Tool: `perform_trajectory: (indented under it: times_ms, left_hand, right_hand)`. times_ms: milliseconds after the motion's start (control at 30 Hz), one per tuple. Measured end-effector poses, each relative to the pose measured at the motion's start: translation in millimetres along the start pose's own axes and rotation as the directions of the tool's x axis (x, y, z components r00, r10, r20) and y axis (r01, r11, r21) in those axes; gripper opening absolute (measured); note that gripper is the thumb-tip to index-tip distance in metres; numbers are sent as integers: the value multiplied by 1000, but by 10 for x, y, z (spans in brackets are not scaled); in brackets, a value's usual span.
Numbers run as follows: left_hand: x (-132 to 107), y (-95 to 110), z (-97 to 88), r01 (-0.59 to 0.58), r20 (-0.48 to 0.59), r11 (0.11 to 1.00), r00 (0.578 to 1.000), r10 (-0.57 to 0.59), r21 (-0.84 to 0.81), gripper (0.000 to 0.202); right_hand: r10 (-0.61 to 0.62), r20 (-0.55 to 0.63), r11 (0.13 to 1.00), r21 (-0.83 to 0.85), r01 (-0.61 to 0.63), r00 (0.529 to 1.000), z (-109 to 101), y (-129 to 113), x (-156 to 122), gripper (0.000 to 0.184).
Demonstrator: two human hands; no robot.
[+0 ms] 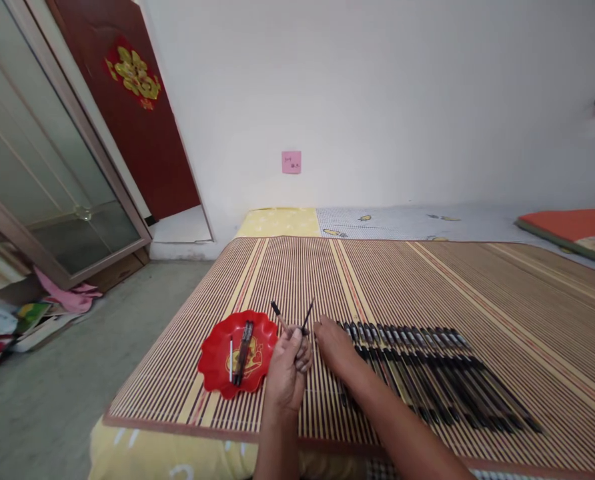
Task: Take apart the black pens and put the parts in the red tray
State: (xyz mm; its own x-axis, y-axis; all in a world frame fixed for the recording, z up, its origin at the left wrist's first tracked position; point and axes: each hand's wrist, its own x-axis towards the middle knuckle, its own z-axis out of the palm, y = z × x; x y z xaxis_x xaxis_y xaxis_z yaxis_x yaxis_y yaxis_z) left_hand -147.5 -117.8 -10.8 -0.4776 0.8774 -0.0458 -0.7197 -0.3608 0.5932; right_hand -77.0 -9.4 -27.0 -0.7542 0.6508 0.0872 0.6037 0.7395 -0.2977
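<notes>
My left hand (290,367) is closed around two slim pieces that look like pen parts. One is a pale stick with a black end (276,308) leaning left; the other is a thin dark pointed piece (308,312) leaning right. Just beside it, my right hand (335,343) has its fingers curled together, and whatever they pinch is hidden. Its wrist is close to the left end of a row of short dark caps (402,335). Below those lies a row of long dark pen barrels (442,387), side by side on the striped mat (297,267).
Left of my hands sits a red scalloped plate (212,373) with a white stick (231,359) and dark pens (243,353) in it. A folded orange cloth (572,225) lies at the far right. A pink note (291,162) is on the wall. The bed edge drops to the floor at left.
</notes>
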Motion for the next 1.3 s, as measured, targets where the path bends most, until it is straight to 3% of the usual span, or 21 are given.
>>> perform_trajectory:
  times_ms: [133,200,233,300,367,500,600,833,1033,1300]
  left_hand:
    - [-12,-2,-2,-7,-13,1000,1000,7,15,42]
    - [-18,6,0,-5,-17,999,1000,5,34,42]
    - [-20,9,1,-3,-14,999,1000,3,48,41]
    - [-25,5,5,3,-4,997,1000,-2,81,39]
    - [-28,-14,9,14,10,993,1000,-15,118,38]
    - [-36,-71,14,36,30,979,999,-43,202,37]
    - [-38,-99,19,48,13,966,999,-53,256,40]
    - [-45,-102,52,75,-19,944,997,-73,320,43]
    - [-77,-73,88,77,-2,921,997,-83,382,40]
    - [-102,-72,80,89,29,922,994,-108,378,39]
  right_hand:
    - [-25,-47,992,124,31,999,-68,-8,-63,17]
    - [-19,-94,939,341,50,995,-171,25,-126,12]
    - [-1,-127,868,492,64,992,-238,55,-167,10]
    - [76,-191,643,759,98,979,-384,136,-259,12]
    - [178,-234,470,874,126,956,-524,227,-353,20]
    - [273,-273,345,923,171,923,-698,356,-496,25]
    - [254,-289,345,919,193,923,-737,394,-548,22]
    - [122,-311,452,863,226,943,-820,424,-604,12]
    - [-9,-317,595,760,260,948,-987,396,-694,17]
    - [36,-219,524,835,168,975,-1006,406,-742,12]
